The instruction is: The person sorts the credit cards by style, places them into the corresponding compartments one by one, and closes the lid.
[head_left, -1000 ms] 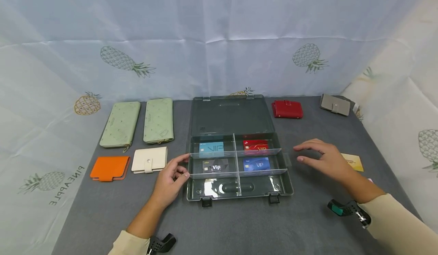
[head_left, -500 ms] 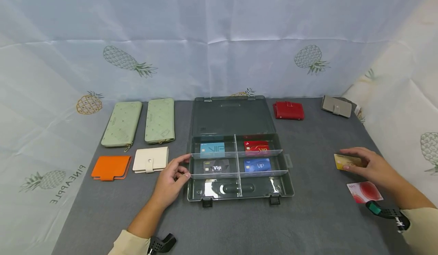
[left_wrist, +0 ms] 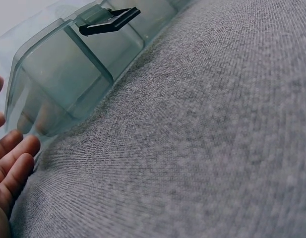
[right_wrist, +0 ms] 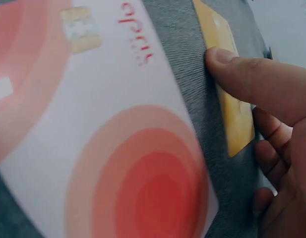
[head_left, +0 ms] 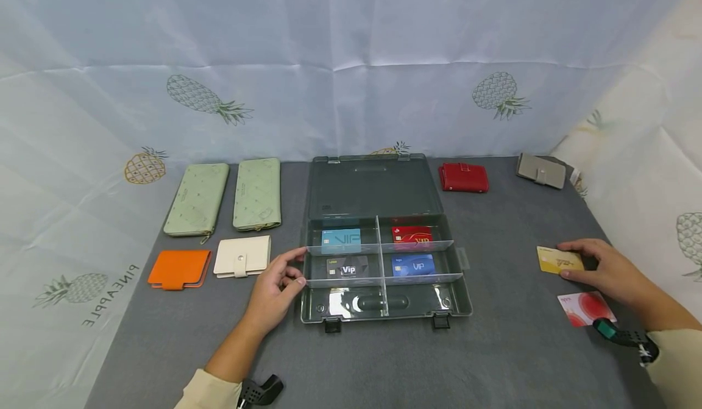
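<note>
While flat, gold card (head_left: 559, 259) meets right hand (head_left: 611, 270).

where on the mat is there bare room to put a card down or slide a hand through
Free patches: the grey mat in front of the open organiser box, and the stretch between the box and the gold card that the right hand pinches. Crowded: left of the box, where four wallets lie near the left hand, and around the pink card.

"PINEAPPLE" is printed on the cloth (head_left: 109, 296), left of the left hand (head_left: 274, 293). "Vip" reads on the black card (head_left: 347, 269) just beside that hand; "VIP" on the teal card (head_left: 341, 240), red card (head_left: 412, 236) and blue card (head_left: 414, 266).
</note>
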